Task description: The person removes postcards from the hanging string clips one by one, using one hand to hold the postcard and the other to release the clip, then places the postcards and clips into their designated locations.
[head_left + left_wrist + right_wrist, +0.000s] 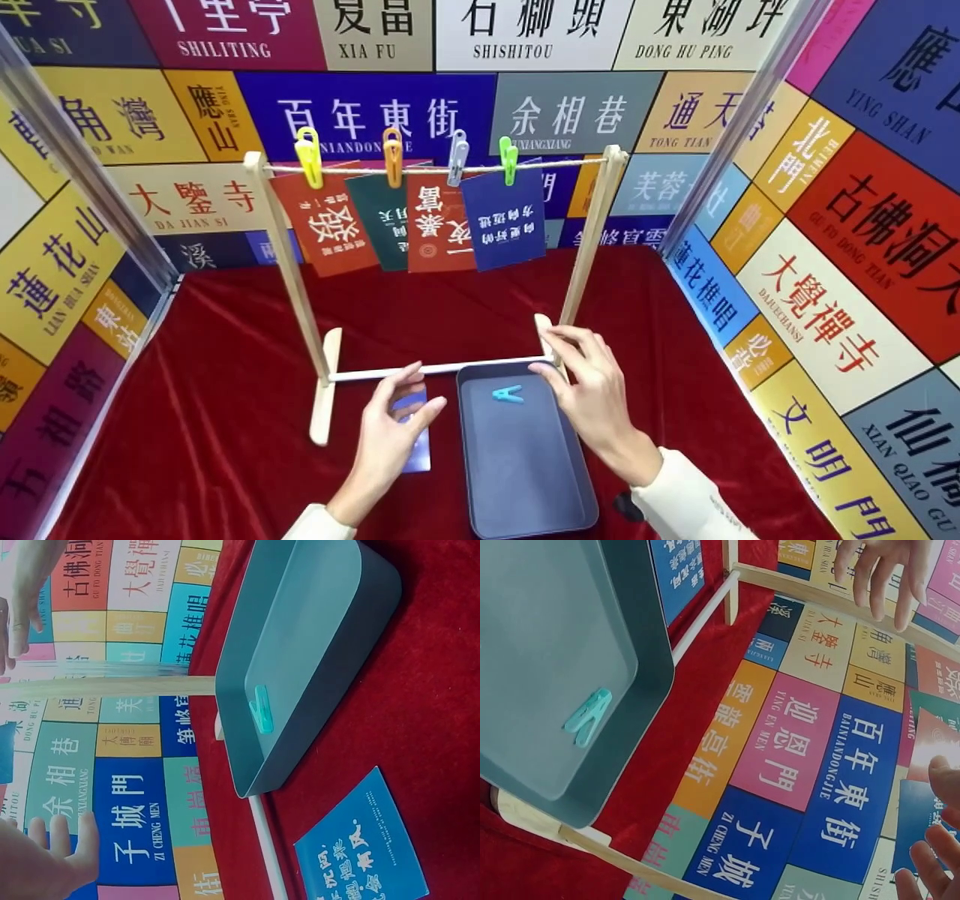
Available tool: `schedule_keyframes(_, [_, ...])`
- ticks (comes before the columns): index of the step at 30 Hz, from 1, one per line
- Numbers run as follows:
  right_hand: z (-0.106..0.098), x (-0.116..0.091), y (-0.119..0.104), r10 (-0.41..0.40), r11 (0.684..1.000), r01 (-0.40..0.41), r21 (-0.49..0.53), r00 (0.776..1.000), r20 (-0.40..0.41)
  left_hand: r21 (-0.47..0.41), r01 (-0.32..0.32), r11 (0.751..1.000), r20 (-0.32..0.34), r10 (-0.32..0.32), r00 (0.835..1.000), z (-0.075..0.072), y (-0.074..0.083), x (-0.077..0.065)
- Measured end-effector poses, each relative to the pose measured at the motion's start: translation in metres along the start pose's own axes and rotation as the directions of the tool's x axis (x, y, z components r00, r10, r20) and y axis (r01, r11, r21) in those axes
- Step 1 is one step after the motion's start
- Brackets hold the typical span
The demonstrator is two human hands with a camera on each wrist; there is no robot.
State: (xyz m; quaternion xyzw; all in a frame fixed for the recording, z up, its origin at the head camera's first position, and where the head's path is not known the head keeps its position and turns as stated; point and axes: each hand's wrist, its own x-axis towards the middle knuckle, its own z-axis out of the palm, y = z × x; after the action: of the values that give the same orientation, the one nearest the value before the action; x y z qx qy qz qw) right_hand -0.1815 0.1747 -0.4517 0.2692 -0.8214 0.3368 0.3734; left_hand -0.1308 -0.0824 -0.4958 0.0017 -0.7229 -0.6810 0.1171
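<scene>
My left hand [382, 431] hovers over a blue card [420, 454] that lies on the red cloth and is partly hidden by it. Its fingers are relaxed and hold nothing. My right hand [600, 390], also holding nothing, hangs above the far right corner of a dark grey tray [517, 469], fingers loosely bent. A turquoise clothespin [501, 393] lies in the tray's far end; the right wrist view shows this clothespin [588, 718] close up. White writing covers the loose card [367, 840] in the left wrist view.
Behind the tray stands a wooden rack [289, 277] with a string. A yellow clothespin [308, 161], an orange one [392, 161], a grey one [456, 161] and a green one [508, 161] hold red, green and blue cards there. Printed panels [367, 112] enclose the cloth.
</scene>
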Motion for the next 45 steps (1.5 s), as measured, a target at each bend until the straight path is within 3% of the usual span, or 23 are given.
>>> schedule_keyframes(13, [-0.002, 0.008, 0.004, -0.008, 0.998, 0.007, 0.056, 1.000, 0.016, -0.045, -0.059, 0.997, 0.000, 0.059, 0.998, 0.000, 0.002, 0.006])
schedule_keyframes(27, [0.000, 0.017, 0.005, -0.058, 0.997, 0.058, 0.045, 0.998, -0.002, -0.098, -0.102, 0.990, -0.059, 0.097, 0.994, 0.000, 0.011, 0.020])
schedule_keyframes(45, [0.003, 0.034, 0.007, -0.114, 0.992, 0.117, 0.037, 0.992, -0.056, -0.110, -0.068, 0.992, -0.010, 0.067, 0.998, 0.002, 0.022, 0.028])
